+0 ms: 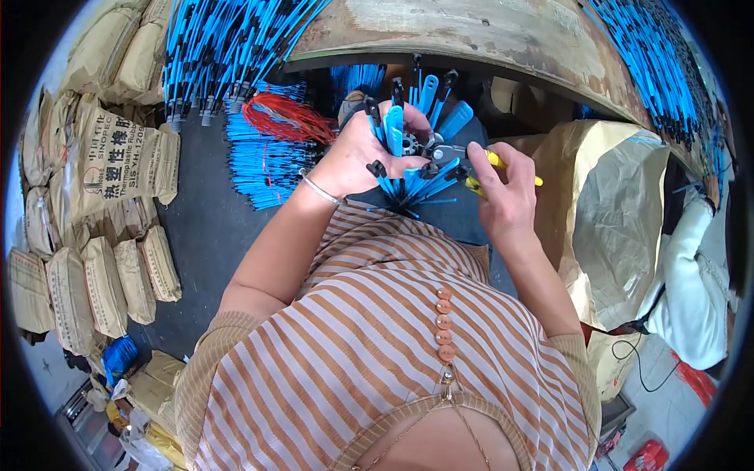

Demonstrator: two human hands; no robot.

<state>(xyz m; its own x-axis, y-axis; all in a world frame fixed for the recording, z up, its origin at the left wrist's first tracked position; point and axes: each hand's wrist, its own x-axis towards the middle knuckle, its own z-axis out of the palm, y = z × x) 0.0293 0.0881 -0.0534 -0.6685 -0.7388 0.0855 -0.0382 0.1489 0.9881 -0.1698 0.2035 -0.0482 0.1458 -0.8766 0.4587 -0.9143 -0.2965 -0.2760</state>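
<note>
In front of my striped top, my left hand (355, 155) grips a blue-and-black plastic piece (394, 132) with a dark round hub, fingers closed around it. My right hand (509, 200) is wrapped around yellow-handled pliers (451, 154). Their metal jaws reach left, close to the hub. Whether the jaws touch it I cannot tell. Several loose blue strips with black tips (420, 187) fan out just below my hands, over my lap. More flat blue blades (455, 119) stick up just beyond them, partly hidden by my fingers.
A worn wooden tabletop (487, 30) curves across the far side, bearing blue rods (228, 55). Red strands (287, 116) lie on blue bundles to the left. Stacked paper sacks (102, 157) line the left side. An open paper bag (613, 228) and another person's pale sleeve (691, 275) are at right.
</note>
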